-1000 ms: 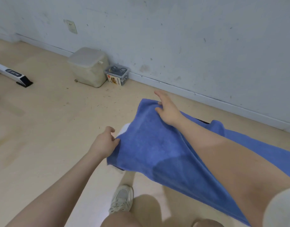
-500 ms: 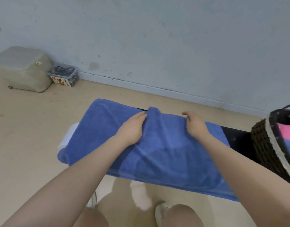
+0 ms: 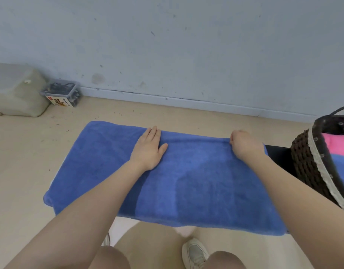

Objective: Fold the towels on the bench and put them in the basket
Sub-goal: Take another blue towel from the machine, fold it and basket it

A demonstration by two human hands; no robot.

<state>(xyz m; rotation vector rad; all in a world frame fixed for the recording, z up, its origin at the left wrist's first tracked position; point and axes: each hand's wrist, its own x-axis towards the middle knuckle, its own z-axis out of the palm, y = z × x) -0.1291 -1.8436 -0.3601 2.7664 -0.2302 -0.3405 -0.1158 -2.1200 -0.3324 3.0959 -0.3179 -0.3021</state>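
On desk (image 3: 278,154): blue towel (image 3: 186,183) spread flat, not yet folded small. Left hand (image 3: 148,150) flat, pressing far edge; right hand (image 3: 244,145) curled, pinching same edge. Basket (image 3: 311,162) at right holds folded pink, blue towels; this 1 left.

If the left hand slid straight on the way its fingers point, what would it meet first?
The left hand lies flat on the blue towel, fingers at its far edge. Past that: bare floor, then probably the wall's baseboard; depth is unclear.
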